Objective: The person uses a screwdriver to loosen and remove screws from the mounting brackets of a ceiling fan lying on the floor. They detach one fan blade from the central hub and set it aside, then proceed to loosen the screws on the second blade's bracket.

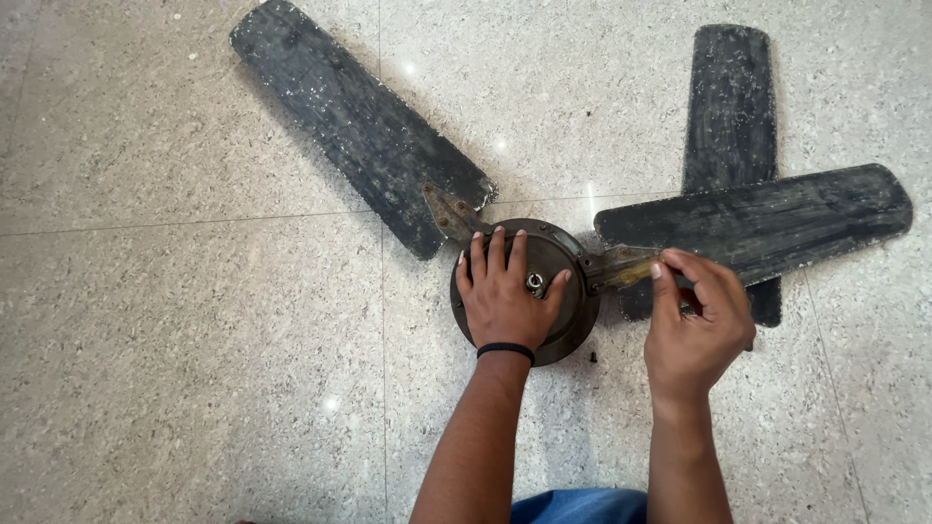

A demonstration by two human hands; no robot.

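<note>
Where the polished terrazzo floor (194, 340) spreads out pale grey and speckled, a dismantled ceiling fan lies flat on it, seen from straight above. Thin grout lines cross the floor, one running level behind the fan and one running down past the motor's left side, and small bright spots of light reflect off the glossy tiles. No walls or furniture show; the floor fills the whole view.

The round, dark motor housing (573, 311) sits near the middle of the view. The left hand (503, 296) lies flat on top of it, fingers spread and pointing away from the person, the grip open and pressing down, with a black band at the wrist. The small shaft hub (535, 282) shows just beside the thumb.

One dusty black blade (359, 121) reaches up and to the left from a rusty bracket (449, 215). A second blade (767, 223) stretches right from another bracket (612, 267), lying across a third blade (730, 126) that rests loose on the floor beneath it.

The right hand (694, 325) is closed around a slim tool with a yellowish shaft (636, 274), whose tip meets the right bracket. A tiny dark screw (593, 357) lies on the floor just below the housing. A bit of blue cloth (581, 507) shows at the bottom edge.
</note>
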